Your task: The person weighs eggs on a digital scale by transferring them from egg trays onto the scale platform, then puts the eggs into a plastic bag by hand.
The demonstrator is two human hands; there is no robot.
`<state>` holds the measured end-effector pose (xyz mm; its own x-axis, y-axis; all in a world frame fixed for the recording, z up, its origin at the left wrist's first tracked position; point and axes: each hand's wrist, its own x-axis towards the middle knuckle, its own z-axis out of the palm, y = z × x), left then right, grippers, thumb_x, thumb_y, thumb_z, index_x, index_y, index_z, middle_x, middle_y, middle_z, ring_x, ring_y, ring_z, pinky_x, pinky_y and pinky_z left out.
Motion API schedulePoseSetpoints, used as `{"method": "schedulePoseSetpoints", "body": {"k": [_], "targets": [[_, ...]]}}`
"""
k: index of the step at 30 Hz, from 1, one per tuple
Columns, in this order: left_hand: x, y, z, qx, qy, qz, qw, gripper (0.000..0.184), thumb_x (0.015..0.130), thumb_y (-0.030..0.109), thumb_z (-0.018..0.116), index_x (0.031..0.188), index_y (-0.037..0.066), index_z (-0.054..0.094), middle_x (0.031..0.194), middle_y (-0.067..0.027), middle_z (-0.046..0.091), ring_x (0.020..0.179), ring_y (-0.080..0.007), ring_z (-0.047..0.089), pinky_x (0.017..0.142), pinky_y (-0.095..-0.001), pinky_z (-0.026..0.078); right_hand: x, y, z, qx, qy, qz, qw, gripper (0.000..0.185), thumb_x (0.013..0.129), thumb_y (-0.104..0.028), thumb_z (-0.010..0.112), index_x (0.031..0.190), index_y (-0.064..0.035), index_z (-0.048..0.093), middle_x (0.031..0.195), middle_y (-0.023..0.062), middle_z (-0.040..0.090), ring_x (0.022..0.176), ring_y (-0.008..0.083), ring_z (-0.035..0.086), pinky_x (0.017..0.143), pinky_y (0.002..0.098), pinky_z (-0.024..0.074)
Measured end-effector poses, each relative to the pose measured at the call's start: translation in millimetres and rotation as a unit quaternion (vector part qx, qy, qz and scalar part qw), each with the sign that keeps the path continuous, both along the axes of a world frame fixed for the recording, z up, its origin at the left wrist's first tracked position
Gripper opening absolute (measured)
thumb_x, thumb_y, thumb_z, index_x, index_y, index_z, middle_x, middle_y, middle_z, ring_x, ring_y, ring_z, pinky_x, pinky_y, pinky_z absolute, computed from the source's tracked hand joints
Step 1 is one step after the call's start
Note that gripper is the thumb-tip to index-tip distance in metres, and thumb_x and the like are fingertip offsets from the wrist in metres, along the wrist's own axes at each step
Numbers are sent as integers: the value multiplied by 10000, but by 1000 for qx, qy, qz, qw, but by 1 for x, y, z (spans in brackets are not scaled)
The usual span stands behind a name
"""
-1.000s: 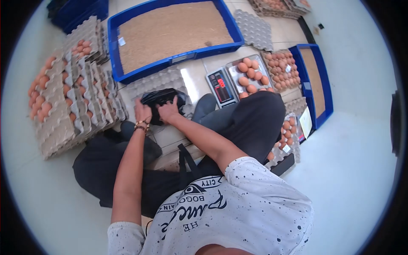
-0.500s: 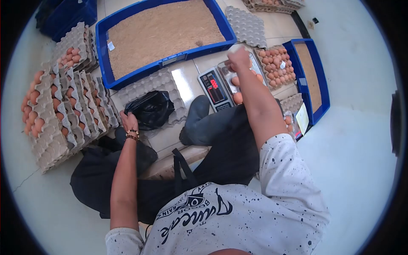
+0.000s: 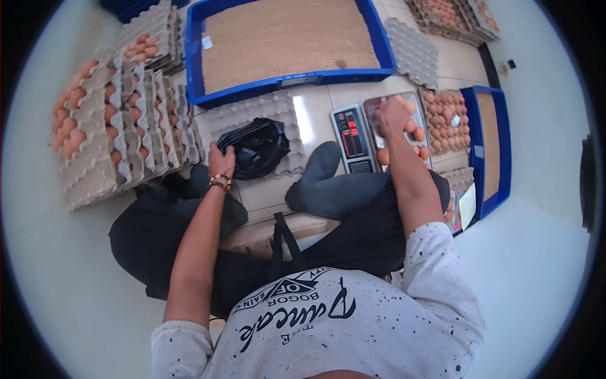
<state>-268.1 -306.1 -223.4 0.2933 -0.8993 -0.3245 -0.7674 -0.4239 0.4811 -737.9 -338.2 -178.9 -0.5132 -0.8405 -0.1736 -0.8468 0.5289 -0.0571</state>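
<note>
My left hand (image 3: 222,160) is closed on the edge of a black plastic bag (image 3: 262,148), which lies crumpled on a grey egg tray (image 3: 291,121). To the right stands a digital scale (image 3: 351,136) with red lit digits and a metal pan. My right hand (image 3: 392,117) is over this pan, fingers curled down at an egg (image 3: 398,99) near its far end; the fingertips are partly hidden. More brown eggs (image 3: 418,134) lie in the pan beside and below the hand.
A blue crate (image 3: 290,81) filled with brown grainy material stands ahead. Stacked egg trays (image 3: 95,158) with eggs rise at the left. Right of the scale are a full egg tray (image 3: 447,120) and a smaller blue crate (image 3: 499,145). An upturned tray (image 3: 411,52) lies beyond.
My right hand, blurred above the far end of the pan before, is now lower among the eggs. The view has shifted, and my left hand stays on the bag.
</note>
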Motion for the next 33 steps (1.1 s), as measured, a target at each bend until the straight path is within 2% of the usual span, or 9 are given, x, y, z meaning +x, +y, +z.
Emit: {"method": "schedulePoseSetpoints", "body": {"k": [6,9,12,14,18,22,26,28,33], "targets": [[-8,2,14,-29,-35,-27,999,412,868,358,544,1173,88,483,1063,-210,579,1010,-423,563,819,-499,459,103,-25,2,-176,-256,107,944,409,702,-302,715,974,-8,635,891,200,679,846,348,664,754,426,523],[-16,-1,25,-27,-28,-35,999,376,891,360,516,1172,112,498,1060,-213,579,996,-426,570,812,-504,462,211,-10,8,-61,-480,243,840,381,665,-251,716,960,-18,654,913,192,678,881,321,660,779,392,516],[-15,-4,34,21,-32,-50,998,371,903,381,499,1166,119,525,1067,-215,578,1002,-424,570,814,-504,464,285,5,-17,57,-332,441,832,307,677,-194,683,933,-26,661,1083,243,576,985,386,600,872,431,503],[-10,-1,26,9,-26,-47,998,391,912,401,483,1192,134,543,1075,-216,579,1016,-418,569,824,-497,466,311,12,-39,132,-277,422,853,279,697,-150,666,940,-16,639,1069,259,552,939,383,604,865,421,502],[-6,-1,14,-23,-19,-51,998,397,918,398,475,1227,156,536,1077,-216,578,1001,-412,571,828,-493,464,326,21,-78,28,-236,407,882,211,703,-112,661,875,1,617,1062,265,556,918,369,620,810,422,524],[-6,-6,9,-12,-7,-62,998,392,922,401,466,1226,163,533,1052,-212,575,985,-415,571,810,-499,461,284,9,22,-56,-234,505,829,281,711,-221,668,877,0,616,947,196,629,854,337,646,711,428,530],[-12,-8,13,-46,-30,-54,997,388,927,395,463,1213,144,540,1039,-215,576,989,-415,566,819,-494,456,159,-32,35,-182,-178,333,908,202,718,-142,567,894,-66,632,875,162,652,817,351,635,706,469,497],[-13,-7,12,-50,-34,-48,997,387,929,388,463,1214,136,540,1048,-212,577,989,-413,566,824,-491,454,76,-48,26,-107,-60,177,977,211,705,-67,597,914,-53,619,879,175,649,840,352,635,719,471,496],[-14,-7,19,-30,-38,-50,998,434,923,401,483,1235,105,538,1076,-232,589,1015,-414,559,855,-475,441,-32,-26,16,-15,85,8,996,284,761,-141,653,1028,-64,595,1001,145,648,1015,326,602,823,436,523]]}}
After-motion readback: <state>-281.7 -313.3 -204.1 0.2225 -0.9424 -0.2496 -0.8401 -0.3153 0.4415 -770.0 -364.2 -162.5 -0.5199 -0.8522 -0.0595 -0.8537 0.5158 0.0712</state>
